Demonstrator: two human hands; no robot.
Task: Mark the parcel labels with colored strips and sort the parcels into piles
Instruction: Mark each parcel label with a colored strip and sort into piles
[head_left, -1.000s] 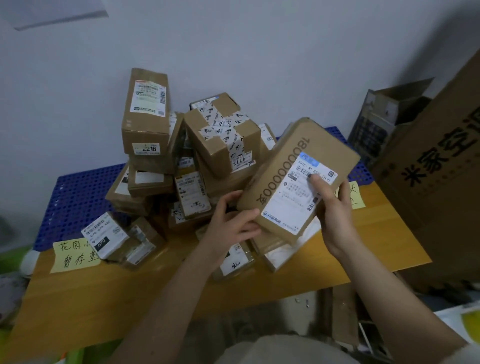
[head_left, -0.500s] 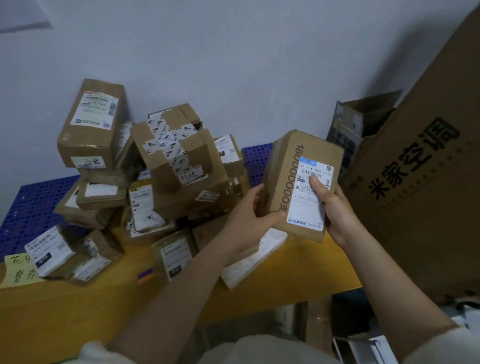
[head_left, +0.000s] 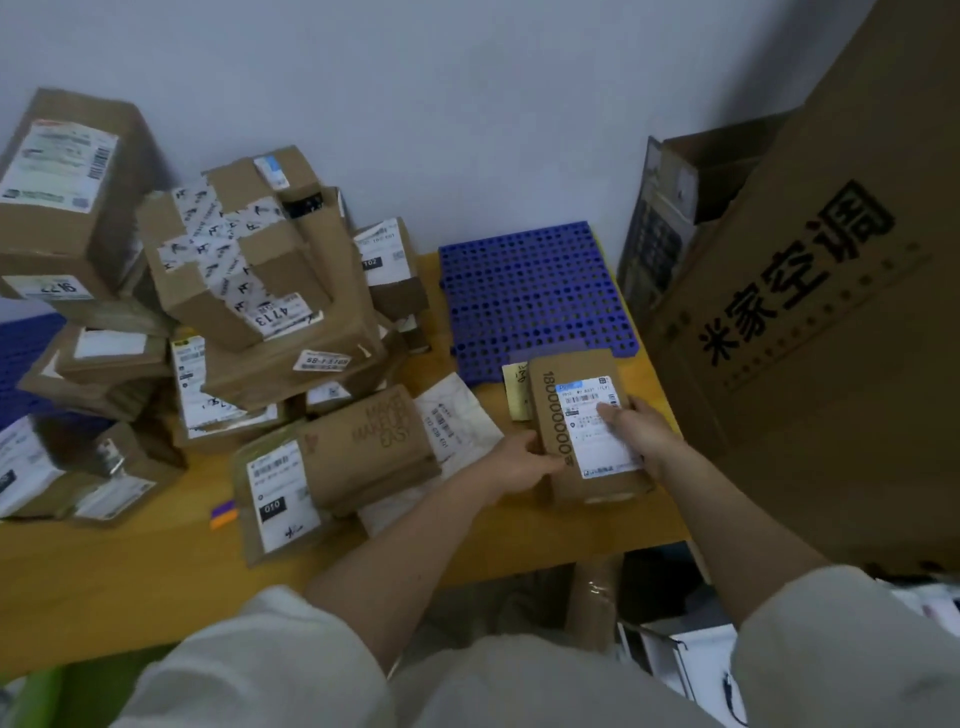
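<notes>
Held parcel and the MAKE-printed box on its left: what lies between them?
In the head view, a white mailer bag lies on the table between the held parcel and the MAKE-printed box, with the left hand over that gap.

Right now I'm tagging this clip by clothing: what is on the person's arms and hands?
Both hands, left hand and right hand, are bare: no gloves, rings or watch visible. Forearms are uncovered; loose, pale off-white sleeves are pushed up near the elbows.

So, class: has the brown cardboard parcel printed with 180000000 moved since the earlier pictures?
Yes. The brown cardboard parcel, gripped by the left hand and right hand, has come down to the yellow table, beside the blue perforated mat.
</notes>
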